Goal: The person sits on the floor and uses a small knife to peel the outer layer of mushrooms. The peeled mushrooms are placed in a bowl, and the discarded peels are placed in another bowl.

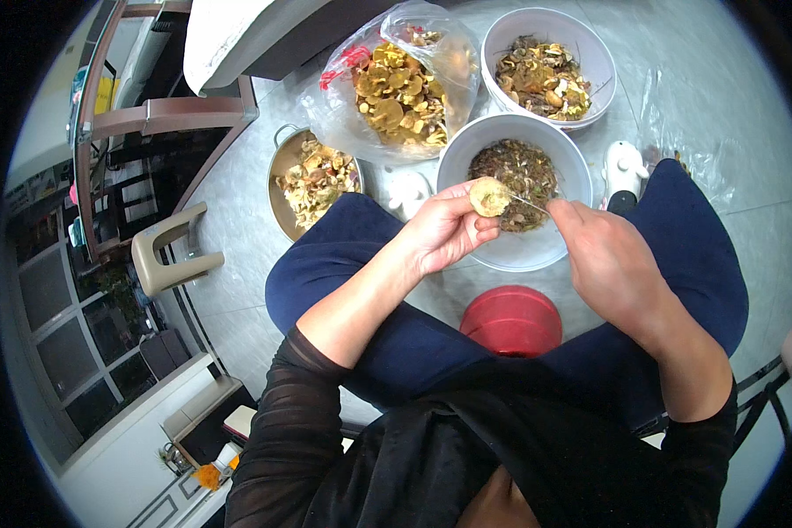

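Note:
My left hand [450, 228] holds a pale yellow mushroom cap [490, 197] between thumb and fingers. In my right hand [597, 254] is a thin metal tool [527, 202], perhaps a knife blade, with its tip at the cap's edge; its handle is hidden in the fist. Both hands are above a white bucket [571, 231] with dark, fibrous debris [518, 165] at its bottom. Behind it, a clear plastic bag [333, 109] holds many brown and yellow mushrooms [396, 92]. A metal pan [278, 198] at the left contains paler mushroom pieces [317, 175].
A second white bucket [548, 18] with mushrooms and debris stands at the back right. A red plastic stool or tub [511, 320] is between my legs. White slippers [624, 168] [409, 191] flank the near bucket. A beige stool [148, 264] stands left, and clear plastic [706, 158] lies right.

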Available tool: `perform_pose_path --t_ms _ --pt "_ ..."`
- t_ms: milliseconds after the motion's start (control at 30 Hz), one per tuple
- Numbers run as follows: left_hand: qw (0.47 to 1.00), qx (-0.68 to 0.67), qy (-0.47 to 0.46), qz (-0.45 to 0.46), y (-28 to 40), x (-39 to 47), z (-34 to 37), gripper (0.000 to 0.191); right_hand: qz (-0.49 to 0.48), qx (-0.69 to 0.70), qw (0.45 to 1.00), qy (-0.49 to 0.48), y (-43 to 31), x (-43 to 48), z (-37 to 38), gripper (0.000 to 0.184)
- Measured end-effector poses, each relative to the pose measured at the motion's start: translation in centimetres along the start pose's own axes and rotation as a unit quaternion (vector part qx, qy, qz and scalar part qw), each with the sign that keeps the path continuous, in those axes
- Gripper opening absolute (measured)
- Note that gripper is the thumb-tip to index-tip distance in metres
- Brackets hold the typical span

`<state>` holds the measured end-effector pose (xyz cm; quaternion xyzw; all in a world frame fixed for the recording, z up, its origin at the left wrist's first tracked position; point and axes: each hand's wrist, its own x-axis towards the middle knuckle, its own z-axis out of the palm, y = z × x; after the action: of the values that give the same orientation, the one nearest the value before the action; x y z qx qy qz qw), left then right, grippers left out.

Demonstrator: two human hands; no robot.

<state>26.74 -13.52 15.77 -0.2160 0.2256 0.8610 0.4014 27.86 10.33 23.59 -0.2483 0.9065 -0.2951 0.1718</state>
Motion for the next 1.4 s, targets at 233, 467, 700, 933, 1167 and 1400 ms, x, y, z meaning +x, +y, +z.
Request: perform_pose_path --t_ms 233,467,700,933,1167,1400 --pt "0.999 0.012 0.030 -0.005 -0.4 0.0 0.1 0.016 0.008 0.004 1.000 -0.021 -0.1 0.1 0.8 0.019" --pt "0.998 0.027 0.048 -0.003 -0.7 -0.2 0.4 0.018 0.000 -0.022 0.999 -0.033 -0.1 0.3 1.5 0.014" --pt "0.998 0.038 0.055 -0.006 -0.8 -0.3 0.2 0.018 -0.002 -0.030 0.999 -0.021 0.3 0.6 1.7 0.015" --pt "0.996 0.051 0.071 -0.022 -0.8 -0.4 0.1 0.018 -0.003 -0.025 0.999 -0.023 0.6 0.7 1.6 0.013" --pt "0.996 0.033 0.069 -0.039 -0.7 -0.3 0.0 0.012 0.015 -0.033 0.999 -0.032 0.5 0.6 1.4 0.013" --pt "0.996 0.035 0.071 -0.042 -0.9 -0.2 -0.2 0.013 -0.011 -0.022 0.999 -0.036 0.5 0.4 1.9 0.019"
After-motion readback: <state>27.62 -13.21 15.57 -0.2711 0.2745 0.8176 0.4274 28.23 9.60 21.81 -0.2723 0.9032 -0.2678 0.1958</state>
